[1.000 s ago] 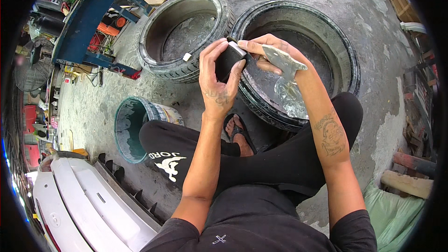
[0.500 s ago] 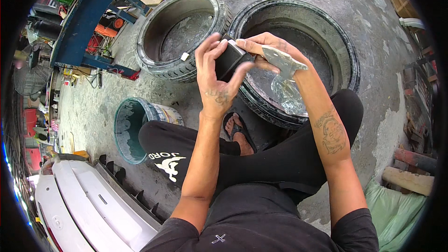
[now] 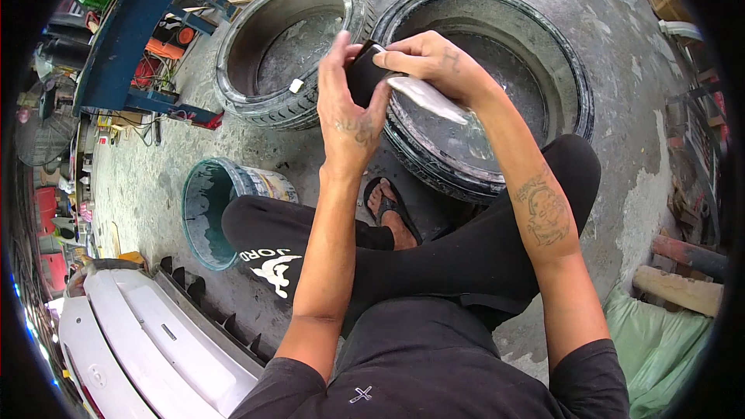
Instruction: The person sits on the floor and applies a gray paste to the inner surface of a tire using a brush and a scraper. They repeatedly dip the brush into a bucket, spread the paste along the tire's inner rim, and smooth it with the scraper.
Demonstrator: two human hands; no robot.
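Note:
Held up before me in my left hand [image 3: 347, 128] is a black box-shaped block [image 3: 362, 77], its fingers bent round the far side and the thumb on the near side. My right hand [image 3: 438, 66] is closed, with its thumb against the block's top right edge. From under its fingers a whitish flat piece [image 3: 428, 98] slants down to the right; its kind is unclear. Both hands are above the gap between two tyres, the left tyre [image 3: 233, 81] and the larger right tyre [image 3: 578, 85]. A small white block [image 3: 296, 86] lies on the left tyre's rim.
A teal-rimmed bucket [image 3: 203, 260] stands by my left knee. White car body panels [image 3: 147, 334] lie at the lower left. A blue metal stand [image 3: 128, 39] is at the far left. Pipes [image 3: 679, 291] and green sheeting [image 3: 660, 349] lie at the right.
Both hands have shifted slightly left and away from me. The right hand has turned, tilting the whitish piece downward. Clear plastic visible below it earlier no longer shows distinctly.

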